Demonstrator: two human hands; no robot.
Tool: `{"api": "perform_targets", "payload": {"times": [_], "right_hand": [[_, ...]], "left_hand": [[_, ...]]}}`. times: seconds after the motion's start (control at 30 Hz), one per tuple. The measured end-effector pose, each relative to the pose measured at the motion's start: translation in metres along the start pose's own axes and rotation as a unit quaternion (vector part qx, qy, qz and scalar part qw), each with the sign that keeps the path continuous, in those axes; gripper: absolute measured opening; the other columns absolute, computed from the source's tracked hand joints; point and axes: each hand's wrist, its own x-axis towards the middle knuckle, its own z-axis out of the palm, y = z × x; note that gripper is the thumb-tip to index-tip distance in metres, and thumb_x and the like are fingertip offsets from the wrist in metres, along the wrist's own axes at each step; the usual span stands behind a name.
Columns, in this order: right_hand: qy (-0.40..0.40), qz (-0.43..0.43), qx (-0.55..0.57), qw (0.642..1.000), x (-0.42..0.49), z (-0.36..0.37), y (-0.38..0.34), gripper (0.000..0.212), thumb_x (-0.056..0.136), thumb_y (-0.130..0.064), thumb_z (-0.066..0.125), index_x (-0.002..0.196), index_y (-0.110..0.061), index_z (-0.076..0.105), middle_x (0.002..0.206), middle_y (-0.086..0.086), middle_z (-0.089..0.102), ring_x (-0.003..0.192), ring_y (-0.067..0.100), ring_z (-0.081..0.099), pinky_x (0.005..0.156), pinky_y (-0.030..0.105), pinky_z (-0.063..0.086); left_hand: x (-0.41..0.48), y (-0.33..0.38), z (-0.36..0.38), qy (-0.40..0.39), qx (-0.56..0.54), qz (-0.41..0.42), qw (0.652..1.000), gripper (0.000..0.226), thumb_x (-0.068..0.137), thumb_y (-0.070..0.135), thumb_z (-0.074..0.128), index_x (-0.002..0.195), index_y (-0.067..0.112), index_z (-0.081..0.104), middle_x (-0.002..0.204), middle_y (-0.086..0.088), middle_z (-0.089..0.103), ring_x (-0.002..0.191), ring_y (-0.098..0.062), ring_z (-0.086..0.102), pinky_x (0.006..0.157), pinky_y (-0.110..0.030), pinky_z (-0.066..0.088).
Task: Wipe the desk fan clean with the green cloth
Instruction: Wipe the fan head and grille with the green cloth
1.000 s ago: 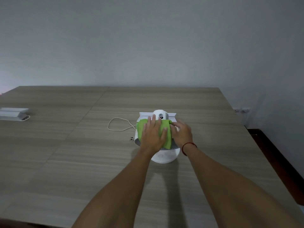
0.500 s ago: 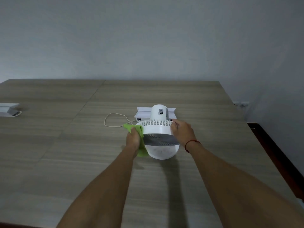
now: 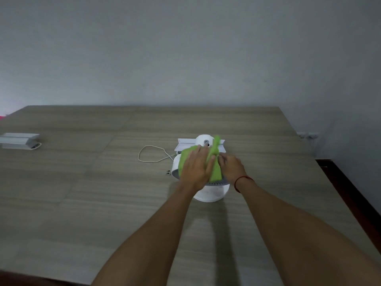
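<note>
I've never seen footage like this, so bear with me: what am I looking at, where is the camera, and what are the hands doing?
There is no machine here, only a person. The camera sits on their head, looking forward and down. On the wooden table stands a white desk fan with its cable looped beside it. The left hand presses a green cloth flat onto the fan's top; the right hand steadies the fan's side. A white box lies far left.
</note>
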Motion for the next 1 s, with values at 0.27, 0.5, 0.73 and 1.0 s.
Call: {"api": "perform_targets", "payload": {"times": [0.27, 0.5, 0.73, 1.0], "right_hand": [[0.032, 0.076, 0.181, 0.98, -0.019, -0.005, -0.018, 0.042, 0.096, -0.033, 0.035, 0.062, -0.014, 0.05, 0.077, 0.009, 0.057, 0.075, 0.024, 0.052, 0.069, 0.028, 0.037], [0.09, 0.108, 0.202, 0.969, -0.035, -0.001, -0.023, 0.032, 0.092, -0.025, 0.048, 0.065, -0.008, 0.052, 0.06, 0.002, 0.045, 0.066, 0.023, 0.046, 0.061, 0.028, 0.036], [0.088, 0.147, 0.311, 0.935, -0.022, -0.016, -0.062, 0.038, 0.087, -0.043, 0.038, 0.083, -0.016, 0.064, 0.093, 0.006, 0.064, 0.09, 0.024, 0.059, 0.093, 0.042, 0.05], [-0.069, 0.213, 0.534, 0.815, -0.035, -0.02, -0.084, 0.034, 0.082, -0.039, 0.055, 0.095, -0.012, 0.071, 0.096, 0.015, 0.073, 0.081, 0.029, 0.07, 0.078, 0.046, 0.058]], "left_hand": [[0.0, 0.004, -0.013, -0.084, 0.019, -0.043, 0.995, 0.052, 0.103, 0.023, 0.03, 0.153, 0.008, 0.023, 0.163, -0.012, 0.016, 0.153, -0.029, 0.006, 0.122, -0.04, 0.01], [-0.007, 0.012, -0.011, -0.118, 0.014, -0.047, 0.992, 0.051, 0.105, 0.019, 0.027, 0.153, 0.005, 0.019, 0.164, -0.013, 0.012, 0.153, -0.027, 0.003, 0.123, -0.038, 0.008], [-0.001, 0.028, -0.04, 0.061, -0.094, -0.074, 0.991, 0.045, 0.101, 0.029, 0.033, 0.133, 0.003, 0.051, 0.143, -0.014, 0.05, 0.137, -0.022, 0.038, 0.111, -0.034, 0.03], [-0.009, 0.03, -0.074, 0.011, -0.338, -0.314, 0.887, 0.054, 0.096, 0.055, 0.037, 0.109, 0.01, 0.065, 0.095, -0.013, 0.068, 0.084, -0.027, 0.066, 0.071, -0.029, 0.055]]}}
